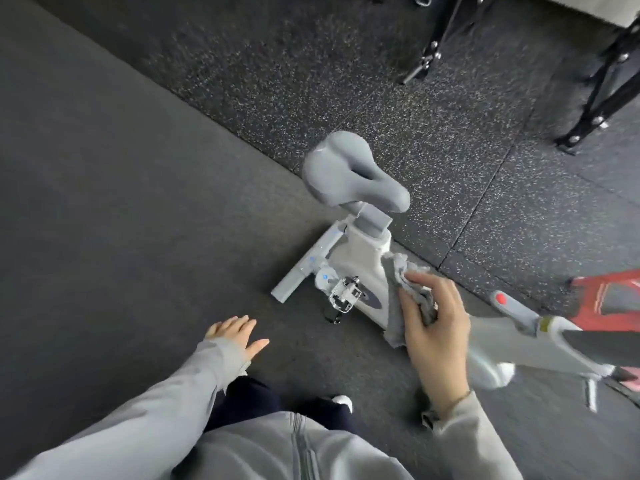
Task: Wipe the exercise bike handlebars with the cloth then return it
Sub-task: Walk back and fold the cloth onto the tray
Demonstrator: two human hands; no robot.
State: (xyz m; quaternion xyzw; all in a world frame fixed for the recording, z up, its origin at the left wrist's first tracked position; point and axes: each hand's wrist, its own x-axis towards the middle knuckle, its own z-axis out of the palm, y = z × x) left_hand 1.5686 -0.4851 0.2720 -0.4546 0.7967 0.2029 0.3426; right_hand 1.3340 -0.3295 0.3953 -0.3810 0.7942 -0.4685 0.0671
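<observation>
Wiping looks unfinished, I judge: right hand (437, 336) grips crumpled grey cloth (401, 299) beside white-grey handlebar (519, 315), lower right; left hand (235, 336) open, empty.

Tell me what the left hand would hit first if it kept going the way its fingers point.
The left hand, open and empty, points up and right toward the bike's pedal. That would likely come first, though the hand may sit well above it; depth is unclear.
</observation>
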